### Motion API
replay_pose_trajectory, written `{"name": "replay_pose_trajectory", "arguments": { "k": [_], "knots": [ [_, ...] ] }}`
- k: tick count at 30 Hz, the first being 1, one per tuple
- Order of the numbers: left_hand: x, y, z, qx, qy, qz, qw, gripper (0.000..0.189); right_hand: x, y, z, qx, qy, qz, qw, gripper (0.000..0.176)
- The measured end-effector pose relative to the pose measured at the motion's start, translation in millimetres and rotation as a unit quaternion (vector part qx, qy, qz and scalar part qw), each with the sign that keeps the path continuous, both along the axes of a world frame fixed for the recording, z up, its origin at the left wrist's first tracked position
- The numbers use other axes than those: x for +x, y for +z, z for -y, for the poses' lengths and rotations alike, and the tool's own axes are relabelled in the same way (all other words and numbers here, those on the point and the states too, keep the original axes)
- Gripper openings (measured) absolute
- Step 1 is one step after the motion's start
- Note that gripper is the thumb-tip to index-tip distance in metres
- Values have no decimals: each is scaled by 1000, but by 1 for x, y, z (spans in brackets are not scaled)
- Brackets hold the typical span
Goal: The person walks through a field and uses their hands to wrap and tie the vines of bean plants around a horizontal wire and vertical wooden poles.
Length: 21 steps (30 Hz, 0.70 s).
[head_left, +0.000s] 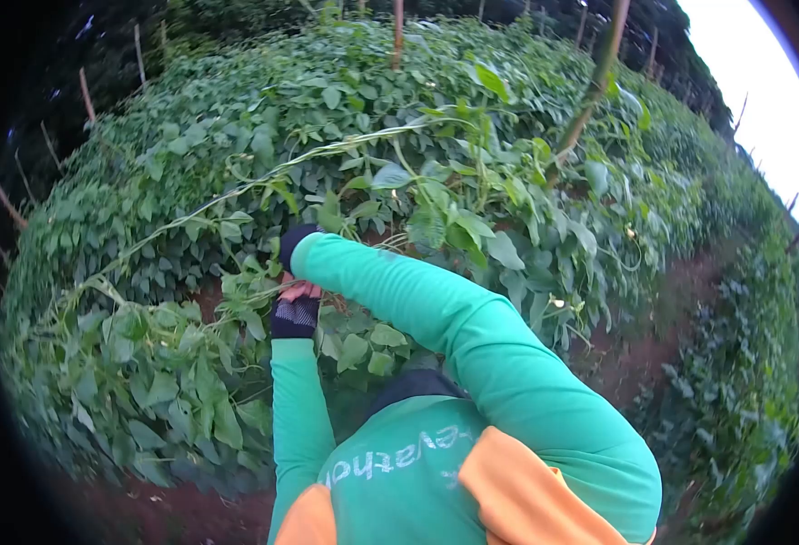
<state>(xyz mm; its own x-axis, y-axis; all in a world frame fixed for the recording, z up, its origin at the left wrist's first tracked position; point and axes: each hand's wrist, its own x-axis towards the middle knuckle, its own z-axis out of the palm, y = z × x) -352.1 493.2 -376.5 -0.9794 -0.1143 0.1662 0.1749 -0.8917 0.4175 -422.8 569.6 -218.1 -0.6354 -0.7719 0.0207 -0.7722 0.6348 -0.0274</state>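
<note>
My left hand (296, 311), in a dark fingerless glove, is closed among green vine stems and leaves left of centre. Its bare fingers are bent, and a thin vine (252, 298) runs into them from the left. Just above it is my right hand (297, 245), also in a dark glove, with the forearm crossing from the right. Its fingers are hidden behind the cuff and foliage. A leafy clump of bean-like vines (158, 363) hangs to the left of both hands.
Twisted vine strands (299, 159) arch across the plants above my hands. A slanted wooden pole (590, 100) stands at right, another stake (397, 36) at the top. Bare soil (645, 336) shows between rows, and another leafy row (754, 391) lies at far right.
</note>
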Motion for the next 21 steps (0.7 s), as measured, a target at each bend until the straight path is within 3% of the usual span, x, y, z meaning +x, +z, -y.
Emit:
{"name": "replay_pose_trajectory", "arguments": {
  "k": [1,4,7,9,10,12,15,19,21],
  "knots": [
    [3,-6,1,34,-1,36,999,56,7,6,-1,52,4,13,999,24],
    [37,10,-11,28,4,89,996,65,10,1,-7,18,19,76,997,23],
    [76,30,-30,-73,131,137,979,65,40,-2,-38,-180,-8,61,982,26],
    [92,30,-31,-141,202,114,962,58,64,-25,-62,-281,26,-36,959,20],
    [99,47,-36,-147,196,118,962,58,85,-25,-82,-341,31,-27,939,19],
    [117,98,-49,-389,323,93,858,51,118,-33,-120,-443,66,9,894,18],
    [129,131,-34,-493,460,39,737,49,151,-65,-182,-536,135,94,828,22],
    [134,140,9,-560,551,3,619,46,203,-72,-285,-556,-43,160,814,18],
    [137,138,17,-591,545,10,595,45,228,-94,-332,-554,-178,120,805,19]
  ]
}}
